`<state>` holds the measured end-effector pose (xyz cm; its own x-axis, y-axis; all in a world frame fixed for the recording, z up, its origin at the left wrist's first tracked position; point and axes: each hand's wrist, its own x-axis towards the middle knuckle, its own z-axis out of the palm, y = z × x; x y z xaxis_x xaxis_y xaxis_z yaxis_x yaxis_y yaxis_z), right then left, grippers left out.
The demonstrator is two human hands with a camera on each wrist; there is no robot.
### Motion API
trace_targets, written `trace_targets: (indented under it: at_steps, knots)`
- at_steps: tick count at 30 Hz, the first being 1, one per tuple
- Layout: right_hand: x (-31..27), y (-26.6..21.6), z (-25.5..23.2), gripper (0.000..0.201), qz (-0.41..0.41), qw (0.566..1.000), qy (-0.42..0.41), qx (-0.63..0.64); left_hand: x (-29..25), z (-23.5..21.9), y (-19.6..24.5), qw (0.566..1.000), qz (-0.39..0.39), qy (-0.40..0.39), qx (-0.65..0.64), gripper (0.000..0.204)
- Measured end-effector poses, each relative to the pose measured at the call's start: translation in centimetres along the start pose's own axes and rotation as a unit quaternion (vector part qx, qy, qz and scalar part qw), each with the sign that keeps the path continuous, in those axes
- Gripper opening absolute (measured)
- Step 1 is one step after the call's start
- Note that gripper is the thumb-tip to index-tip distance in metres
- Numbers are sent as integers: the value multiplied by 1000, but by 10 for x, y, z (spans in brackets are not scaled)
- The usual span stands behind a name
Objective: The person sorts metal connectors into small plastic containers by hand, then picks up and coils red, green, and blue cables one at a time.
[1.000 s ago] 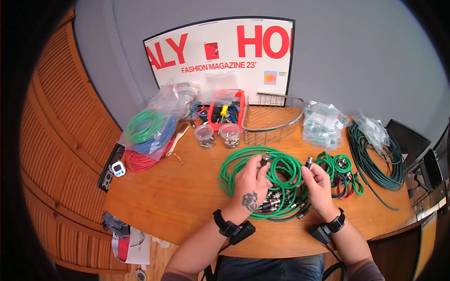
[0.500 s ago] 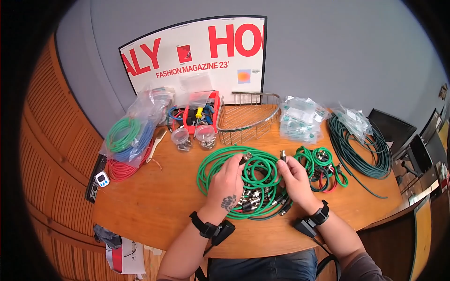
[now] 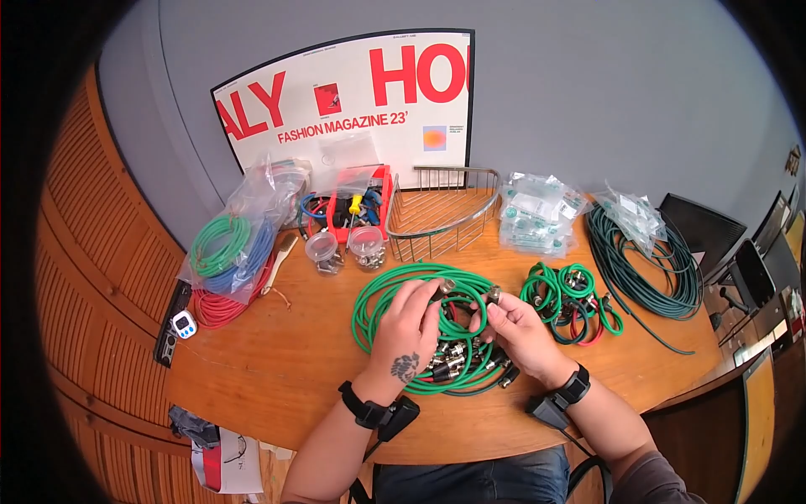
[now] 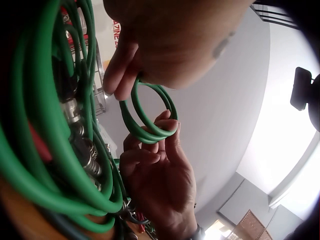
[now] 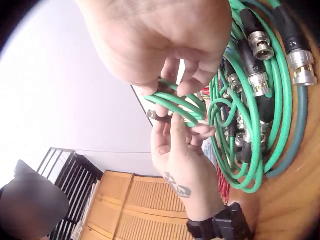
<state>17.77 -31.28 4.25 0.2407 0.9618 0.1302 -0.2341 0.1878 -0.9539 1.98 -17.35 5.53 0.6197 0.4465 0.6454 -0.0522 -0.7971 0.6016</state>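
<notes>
Above a pile of green cables [image 3: 378,290] the left hand [image 3: 405,333] and right hand [image 3: 527,339] hold a small coiled green cable [image 3: 472,296] between them. The left fingers pinch one metal-tipped end [image 3: 446,286]; the other end's connector [image 3: 494,294] stands at the right thumb and fingertips. In the left wrist view the coil [image 4: 142,131] hangs in loops, with the right hand's [image 4: 162,185] fingers around its lower side. From the right wrist view, the left hand [image 5: 182,165] grips the coil beside a connector [image 5: 152,115]. Silver connectors [image 3: 449,361] lie within the pile.
Behind the pile stand a wire basket [image 3: 445,227], two clear cups [image 3: 367,244] and a red bin [image 3: 384,181]. Bagged cables [image 3: 222,252] lie left. Small green cables [image 3: 546,290], clear packets [image 3: 537,218] and a dark green coil [image 3: 638,281] are at the right.
The right hand has moved left, closer to the left hand, bringing its connector nearer the other one. The head view has shifted, so the whole scene sits further left than in the earliest frame.
</notes>
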Motion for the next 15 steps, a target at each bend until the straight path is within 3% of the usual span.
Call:
trace_targets:
  at_steps: [2,6,8,9,11,15]
  knots:
    - [2,3,-3,25,-4,999,-7,48,2,-2,11,998,-38,47,-25,24]
    - [2,0,2,22,0,990,-7,141,1,-4,20,997,-68,33,-11,29]
    - [1,-1,4,22,-2,989,-7,145,0,-2,21,963,-227,14,-147,35]
    - [1,-1,5,21,-5,989,-6,149,1,0,20,963,-228,14,-146,35]
    - [1,-1,7,20,-9,988,1,152,3,3,16,919,-252,30,-301,36]
    - [2,-3,13,18,-50,981,43,182,2,5,11,877,-273,48,-392,32]
